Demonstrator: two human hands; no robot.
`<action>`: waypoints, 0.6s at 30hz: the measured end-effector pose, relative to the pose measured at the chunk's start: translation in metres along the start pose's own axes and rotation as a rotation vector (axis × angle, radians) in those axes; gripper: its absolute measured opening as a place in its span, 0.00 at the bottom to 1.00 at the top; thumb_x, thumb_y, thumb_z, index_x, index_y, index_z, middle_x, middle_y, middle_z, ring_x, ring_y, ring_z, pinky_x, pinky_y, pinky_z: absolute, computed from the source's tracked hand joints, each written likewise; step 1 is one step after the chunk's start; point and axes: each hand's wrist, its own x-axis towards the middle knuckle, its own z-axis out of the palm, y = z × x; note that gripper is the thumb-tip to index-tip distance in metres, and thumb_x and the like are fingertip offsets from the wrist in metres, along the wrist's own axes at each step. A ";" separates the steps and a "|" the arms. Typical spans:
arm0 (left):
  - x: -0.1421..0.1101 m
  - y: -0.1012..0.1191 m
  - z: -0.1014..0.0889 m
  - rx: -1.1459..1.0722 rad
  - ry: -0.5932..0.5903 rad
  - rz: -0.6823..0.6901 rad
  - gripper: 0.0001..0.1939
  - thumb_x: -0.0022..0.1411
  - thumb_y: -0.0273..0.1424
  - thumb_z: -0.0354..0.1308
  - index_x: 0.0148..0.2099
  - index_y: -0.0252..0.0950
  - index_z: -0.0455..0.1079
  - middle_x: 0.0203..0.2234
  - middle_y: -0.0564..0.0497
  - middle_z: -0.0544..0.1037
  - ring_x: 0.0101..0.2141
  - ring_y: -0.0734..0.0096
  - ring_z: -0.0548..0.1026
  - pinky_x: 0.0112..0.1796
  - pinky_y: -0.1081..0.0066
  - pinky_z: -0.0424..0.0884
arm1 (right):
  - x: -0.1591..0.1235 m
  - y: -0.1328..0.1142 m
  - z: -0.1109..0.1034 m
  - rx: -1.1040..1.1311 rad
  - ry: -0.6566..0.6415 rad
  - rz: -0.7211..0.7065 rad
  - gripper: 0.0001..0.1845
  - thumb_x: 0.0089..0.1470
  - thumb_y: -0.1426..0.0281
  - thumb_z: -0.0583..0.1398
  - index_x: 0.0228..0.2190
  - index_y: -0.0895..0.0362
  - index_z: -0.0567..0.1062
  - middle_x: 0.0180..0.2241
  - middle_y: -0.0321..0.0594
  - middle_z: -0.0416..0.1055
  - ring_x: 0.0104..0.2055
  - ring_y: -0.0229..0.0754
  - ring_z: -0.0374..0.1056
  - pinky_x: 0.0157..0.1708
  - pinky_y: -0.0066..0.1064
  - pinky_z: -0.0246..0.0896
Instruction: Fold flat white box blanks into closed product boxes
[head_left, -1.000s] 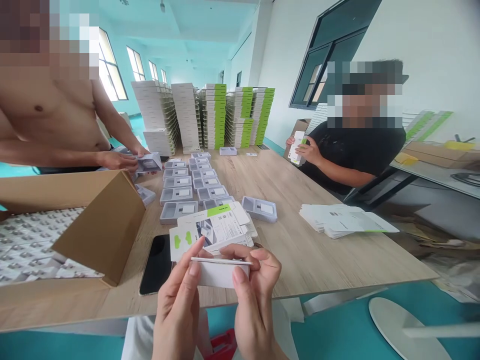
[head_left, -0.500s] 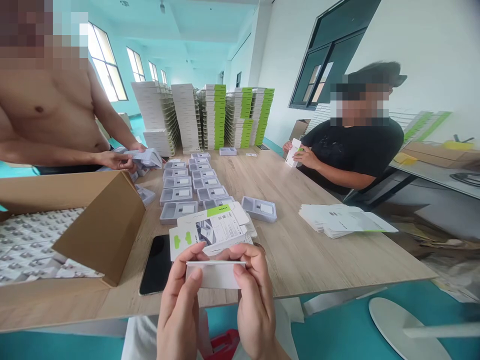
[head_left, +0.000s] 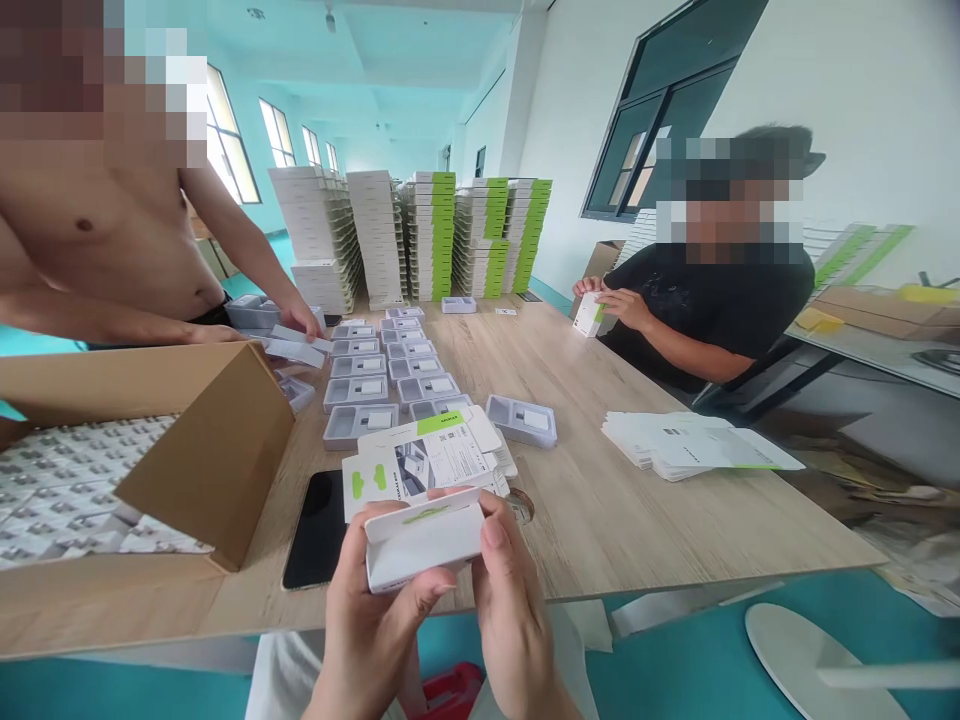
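My left hand [head_left: 379, 610] and my right hand [head_left: 510, 605] hold a small white cardboard carton [head_left: 424, 540] between them, above the table's near edge. The carton is opened out, showing its white inside, with a green mark on one flap. Just beyond it lies a pile of flat printed white-and-green cartons [head_left: 420, 455], which my fingers nearly reach. A black smartphone [head_left: 315, 530] lies face up to the left of my left hand. Several grey trays with white inserts [head_left: 360, 392] stand in rows farther up the table.
A brown cardboard box [head_left: 214, 460] full of packed items stands open at the left on the wooden table [head_left: 637, 510]. Shirtless, a person at left handles trays [head_left: 289, 335]. Across the table, another person holds a white carton [head_left: 591, 315]. Tall carton stacks [head_left: 431, 235] stand behind.
The white carton has been opened and tilted up, so its inside now faces me. My hands have spread slightly around it. The person at left has put down the tray held earlier.
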 end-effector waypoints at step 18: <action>-0.008 -0.010 -0.001 -0.062 -0.080 0.247 0.39 0.46 0.49 0.81 0.60 0.54 0.74 0.46 0.51 0.88 0.44 0.62 0.86 0.45 0.70 0.78 | 0.032 -0.074 -0.016 -0.947 -0.304 -0.543 0.10 0.75 0.66 0.56 0.43 0.51 0.77 0.37 0.40 0.84 0.39 0.51 0.78 0.39 0.43 0.71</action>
